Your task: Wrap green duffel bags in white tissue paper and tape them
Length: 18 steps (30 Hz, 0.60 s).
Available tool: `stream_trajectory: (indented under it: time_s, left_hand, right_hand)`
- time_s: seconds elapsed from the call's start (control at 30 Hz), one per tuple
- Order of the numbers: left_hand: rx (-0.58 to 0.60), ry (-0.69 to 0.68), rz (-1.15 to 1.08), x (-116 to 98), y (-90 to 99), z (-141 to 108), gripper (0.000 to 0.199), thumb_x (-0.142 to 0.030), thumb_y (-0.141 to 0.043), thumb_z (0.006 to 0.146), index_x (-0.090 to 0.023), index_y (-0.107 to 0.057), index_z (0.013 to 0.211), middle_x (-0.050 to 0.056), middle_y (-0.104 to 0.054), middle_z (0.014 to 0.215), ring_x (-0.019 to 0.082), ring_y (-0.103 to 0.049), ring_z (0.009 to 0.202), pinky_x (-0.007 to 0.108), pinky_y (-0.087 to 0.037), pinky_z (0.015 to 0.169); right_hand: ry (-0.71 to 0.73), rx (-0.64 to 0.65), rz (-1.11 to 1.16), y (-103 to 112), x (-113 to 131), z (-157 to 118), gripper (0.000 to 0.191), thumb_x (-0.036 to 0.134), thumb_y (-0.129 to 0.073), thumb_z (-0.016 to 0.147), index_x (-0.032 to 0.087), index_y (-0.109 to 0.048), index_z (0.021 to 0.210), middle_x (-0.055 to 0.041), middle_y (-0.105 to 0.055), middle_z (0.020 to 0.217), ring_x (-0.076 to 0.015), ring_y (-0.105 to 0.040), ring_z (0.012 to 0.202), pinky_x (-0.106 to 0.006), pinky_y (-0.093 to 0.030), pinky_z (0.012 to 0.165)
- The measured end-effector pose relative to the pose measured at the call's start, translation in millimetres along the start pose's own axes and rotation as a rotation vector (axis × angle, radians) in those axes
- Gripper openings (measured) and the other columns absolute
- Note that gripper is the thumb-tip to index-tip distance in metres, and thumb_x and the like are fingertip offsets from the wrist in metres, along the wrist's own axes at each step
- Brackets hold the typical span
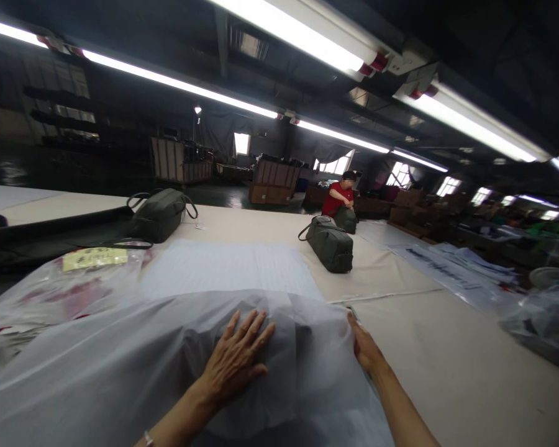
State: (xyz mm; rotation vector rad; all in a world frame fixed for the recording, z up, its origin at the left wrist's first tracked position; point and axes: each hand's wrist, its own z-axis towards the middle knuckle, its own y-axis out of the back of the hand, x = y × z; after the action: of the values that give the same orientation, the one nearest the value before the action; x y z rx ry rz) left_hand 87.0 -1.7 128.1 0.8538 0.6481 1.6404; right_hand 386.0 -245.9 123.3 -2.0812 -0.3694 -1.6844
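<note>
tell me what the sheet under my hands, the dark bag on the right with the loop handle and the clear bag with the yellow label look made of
Sheet: probably thin plastic film, matte to slightly glossy; it is translucent and creases softly.
Dark bag: likely woven fabric, perhaps nylon, fairly matte; soft folds and seams show.
Clear bag: plastic film, glossy; highlights, wrinkles and visible contents.

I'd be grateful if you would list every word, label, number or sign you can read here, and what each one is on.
No text is sharp enough to quote.
Yellow label on the clear plastic bag: dark marks, too blurred to read.
Pale sheet at right: dark, writing-like marks, smeared.
Small white tag: too small to read.
</note>
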Motion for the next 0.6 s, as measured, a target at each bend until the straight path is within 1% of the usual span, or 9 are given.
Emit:
stream_trajectory:
  time_s: [0.07, 0.13, 0.27, 0.4, 0.5, 0.57, 0.6]
  left_hand:
    - [0.019, -0.001, -0.016, 0, 1.7, 1, 0.089, -0.071, -0.05, 0.083, -0.032, -0.012, 0.153, 0.007, -0.032, 0.157, 0.03, -0.034, 0.14, 0.053, -0.02, 0.116]
    - [0.04, 0.001, -0.035, -1, 4.1, 1, 0.091, -0.073, -0.05, 0.082, -0.032, -0.012, 0.154, 0.008, -0.031, 0.157, 0.03, -0.033, 0.141, 0.053, -0.02, 0.116]
    - [0.039, -0.001, -0.057, -3, 8.9, 4, 0.093, -0.074, -0.048, 0.081, -0.03, -0.012, 0.154, 0.01, -0.029, 0.157, 0.031, -0.031, 0.142, 0.052, -0.023, 0.115]
    - [0.016, 0.0, -0.058, -1, 11.1, 6, 0.088, -0.072, -0.043, 0.085, -0.027, -0.013, 0.154, 0.01, -0.029, 0.157, 0.029, -0.031, 0.142, 0.051, -0.023, 0.116]
    - [0.042, -0.024, -0.05, -2, 9.4, 9, 0.085, -0.071, -0.044, 0.086, -0.026, -0.018, 0.153, 0.01, -0.029, 0.158, 0.029, -0.029, 0.143, 0.052, -0.023, 0.116]
    - [0.077, -0.041, -0.04, -5, 6.7, 11, 0.085, -0.069, -0.049, 0.085, -0.026, -0.02, 0.153, 0.009, -0.028, 0.158, 0.029, -0.027, 0.144, 0.054, -0.023, 0.117]
    - [0.094, -0.041, -0.031, -8, 5.2, 11, 0.086, -0.066, -0.053, 0.085, -0.026, -0.02, 0.153, 0.009, -0.027, 0.158, 0.029, -0.026, 0.145, 0.055, -0.022, 0.117]
  right_hand:
    - [-0.001, 0.025, 0.0, 1, -5, -7, 0.049, 0.055, -0.081, 0.061, 0.02, -0.065, 0.092, -0.003, -0.073, 0.077, -0.0231, -0.07, 0.075, -0.031, -0.056, 0.064]
    - [0.015, 0.005, -0.051, -4, -6, -10, 0.05, 0.049, -0.085, 0.056, 0.02, -0.065, 0.091, -0.0025, -0.073, 0.075, -0.0224, -0.069, 0.07, -0.031, -0.055, 0.064]
    - [0.033, 0.007, -0.122, -25, -3, -5, 0.052, 0.046, -0.086, 0.053, 0.019, -0.065, 0.092, -0.0011, -0.072, 0.071, -0.0204, -0.067, 0.064, -0.03, -0.055, 0.062]
    - [0.037, 0.057, -0.16, -41, 2, -3, 0.047, 0.045, -0.084, 0.056, 0.021, -0.066, 0.093, -0.0024, -0.074, 0.078, -0.0217, -0.068, 0.067, -0.033, -0.057, 0.065]
    - [0.028, 0.086, -0.2, -42, 7, -7, 0.046, 0.043, -0.083, 0.057, 0.02, -0.068, 0.094, -0.0048, -0.075, 0.082, -0.0234, -0.07, 0.071, -0.036, -0.058, 0.07]
    - [0.025, 0.079, -0.236, -36, 9, -12, 0.048, 0.043, -0.084, 0.057, 0.018, -0.069, 0.095, -0.0074, -0.075, 0.082, -0.025, -0.07, 0.073, -0.038, -0.058, 0.072]
    - [0.032, 0.054, -0.258, -31, 9, -15, 0.048, 0.043, -0.085, 0.057, 0.016, -0.07, 0.094, -0.0087, -0.075, 0.082, -0.0259, -0.07, 0.072, -0.039, -0.058, 0.071]
